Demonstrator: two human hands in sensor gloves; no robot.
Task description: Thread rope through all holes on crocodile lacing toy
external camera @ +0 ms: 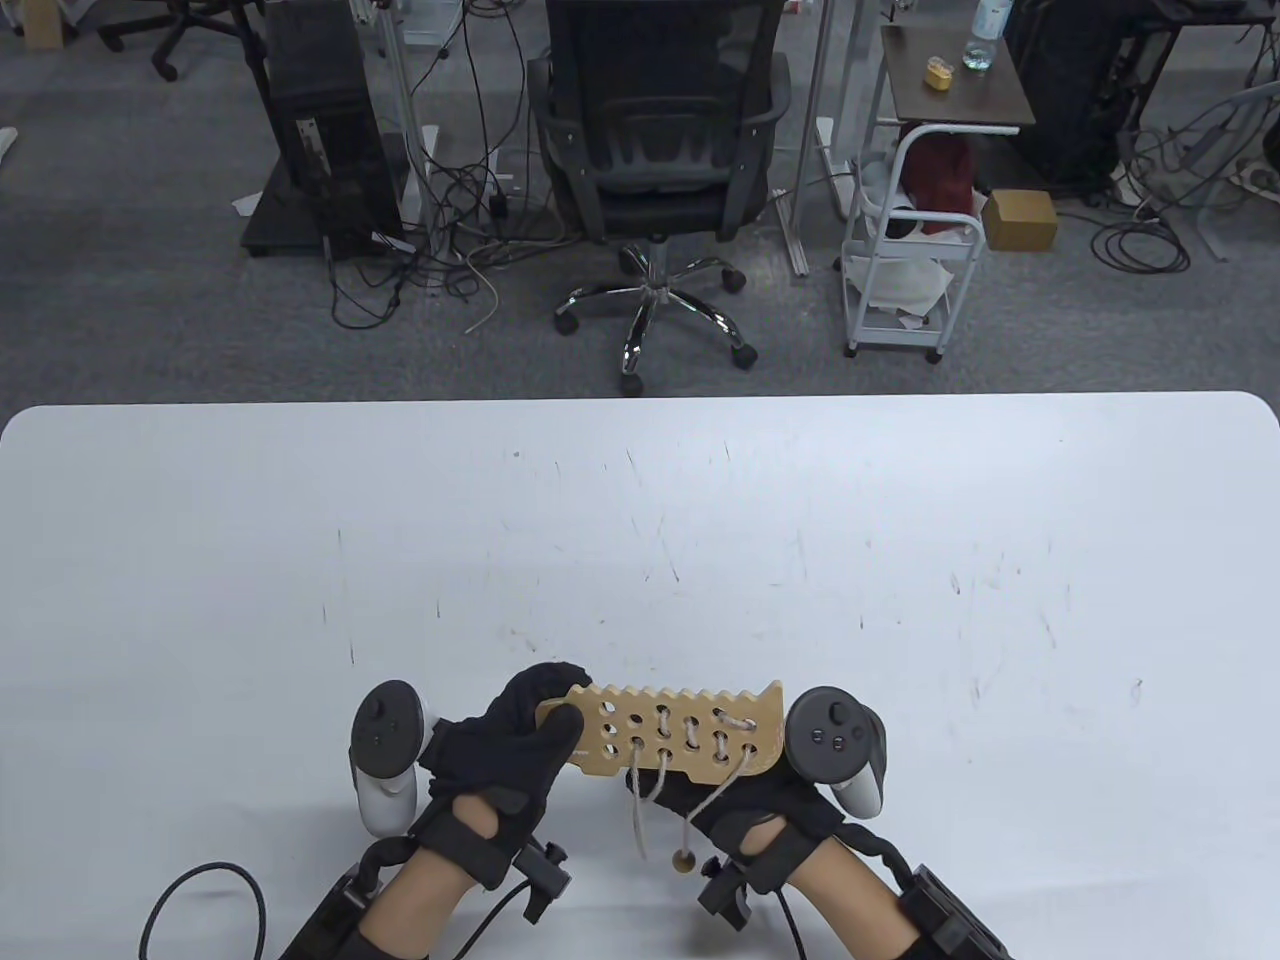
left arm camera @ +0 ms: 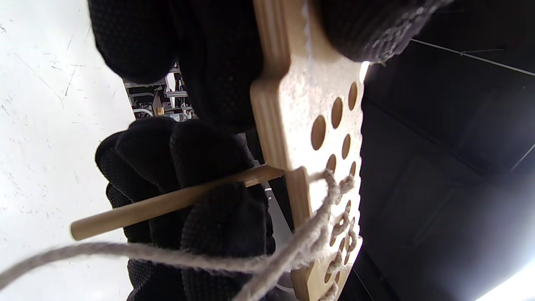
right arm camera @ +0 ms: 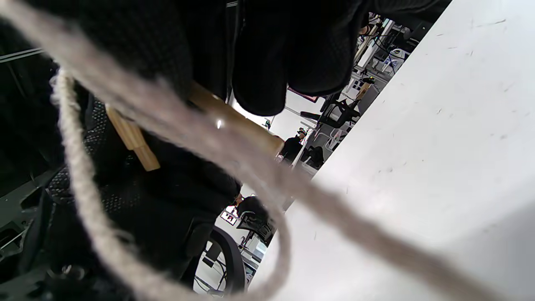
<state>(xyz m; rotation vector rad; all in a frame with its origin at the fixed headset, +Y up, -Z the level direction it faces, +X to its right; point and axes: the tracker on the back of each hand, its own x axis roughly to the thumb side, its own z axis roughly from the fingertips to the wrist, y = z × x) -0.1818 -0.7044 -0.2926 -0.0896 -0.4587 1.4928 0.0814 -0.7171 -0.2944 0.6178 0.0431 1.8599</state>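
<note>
Table view first: I see my left hand (external camera: 520, 740) clamp the snout end of the flat tan wooden crocodile lacing board (external camera: 672, 735) above the white table (external camera: 900, 560), steadying it for threading. Left wrist view: my right hand (left arm camera: 188, 200) grips the wooden needle stick (left arm camera: 167, 202), its tip at the board's edge. Right wrist view: the grey twisted rope (right arm camera: 250, 159) sags beneath my curled fingers.

I see tan wooden crocodile toy (external camera: 672, 732), beige rope (external camera: 637, 810) with brown bead (external camera: 682, 860) below the toy, black gloves on left hand (external camera: 515, 742) and right hand (external camera: 760, 805), scuffed white surface (external camera: 900, 560).
</note>
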